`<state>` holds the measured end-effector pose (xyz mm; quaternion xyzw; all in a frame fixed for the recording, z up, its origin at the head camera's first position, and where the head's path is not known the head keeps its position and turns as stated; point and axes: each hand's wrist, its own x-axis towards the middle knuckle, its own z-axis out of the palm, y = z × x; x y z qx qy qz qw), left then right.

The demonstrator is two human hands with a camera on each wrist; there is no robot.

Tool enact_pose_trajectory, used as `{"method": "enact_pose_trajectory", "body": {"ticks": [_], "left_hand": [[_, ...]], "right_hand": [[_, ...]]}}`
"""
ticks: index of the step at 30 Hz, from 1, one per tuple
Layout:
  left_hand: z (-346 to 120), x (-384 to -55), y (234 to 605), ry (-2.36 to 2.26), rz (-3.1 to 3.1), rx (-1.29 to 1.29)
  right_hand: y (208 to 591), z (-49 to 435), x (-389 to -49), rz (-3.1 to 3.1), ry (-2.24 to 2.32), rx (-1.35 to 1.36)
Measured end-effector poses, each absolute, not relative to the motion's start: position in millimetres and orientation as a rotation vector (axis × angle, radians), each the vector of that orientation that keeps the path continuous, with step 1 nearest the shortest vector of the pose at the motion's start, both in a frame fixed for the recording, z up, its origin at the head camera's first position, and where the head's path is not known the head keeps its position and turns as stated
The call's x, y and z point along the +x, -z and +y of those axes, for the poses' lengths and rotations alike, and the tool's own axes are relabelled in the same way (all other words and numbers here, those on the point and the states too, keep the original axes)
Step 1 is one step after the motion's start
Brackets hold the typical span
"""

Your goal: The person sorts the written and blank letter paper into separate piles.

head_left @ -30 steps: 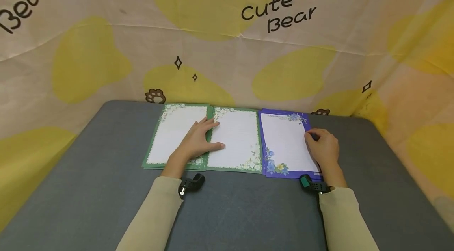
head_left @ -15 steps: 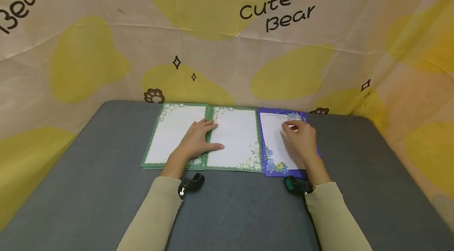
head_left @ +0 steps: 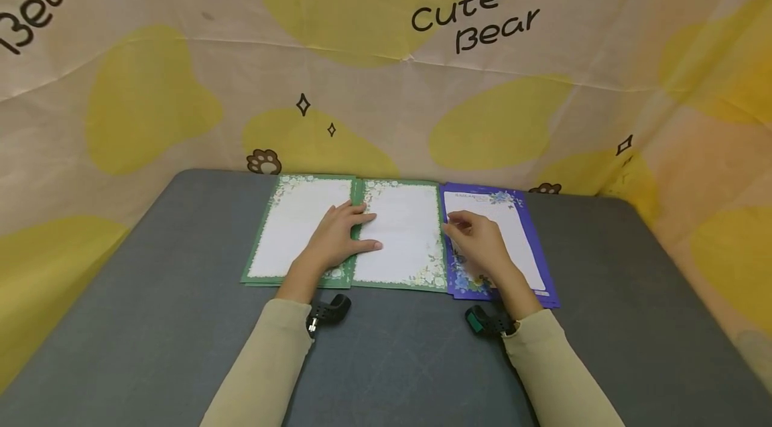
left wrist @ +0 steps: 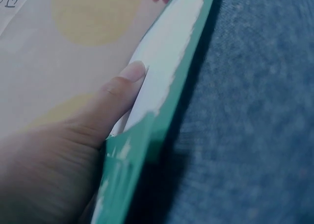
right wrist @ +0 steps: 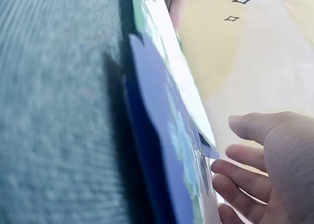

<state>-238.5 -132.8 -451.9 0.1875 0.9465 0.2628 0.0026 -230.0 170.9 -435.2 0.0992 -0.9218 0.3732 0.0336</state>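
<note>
My left hand (head_left: pixel 332 239) rests spread over two green-bordered sheets of decorated letter paper. Its palm lies over the left sheet (head_left: pixel 283 229), and its thumb and index finger reach onto the middle sheet (head_left: pixel 401 232). In the left wrist view the thumb (left wrist: pixel 115 96) lies along the paper. My right hand (head_left: pixel 482 242) hovers over the purple-bordered sheet (head_left: pixel 521 259) with blue flowers, fingertips right by its left edge. The right wrist view shows that thumb (right wrist: pixel 248 128) apart from loosely bent fingers, with nothing between them. Purple sheet edges (right wrist: pixel 162 101) overlap near the green one.
The sheets lie in a row at the far side of a dark grey table (head_left: pixel 386 360). Behind it hangs a cloth backdrop (head_left: pixel 362 85) with yellow patches and "Cute Bear" lettering. Black straps with small devices, such as the left wrist device (head_left: pixel 332 310), sit at both wrists.
My right hand has moved left across the purple-bordered sheet, from its right edge to its left edge. My left hand has stayed in place.
</note>
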Motion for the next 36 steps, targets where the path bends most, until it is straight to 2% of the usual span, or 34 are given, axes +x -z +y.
{"method": "enact_pose_trajectory", "body": {"ticks": [18, 26, 36], "left_hand": [[-127, -238, 451, -0.957, 2.964, 0.479], [-127, -237, 450, -1.09, 2.933, 0.486], [-124, -236, 447, -1.216, 2.885, 0.443]], "right_hand": [[440, 163, -231, -2.794, -1.114, 0.311], [441, 160, -231, -2.698, -1.335, 0.367], [439, 160, -232, -2.601, -1.653, 0.195]]}}
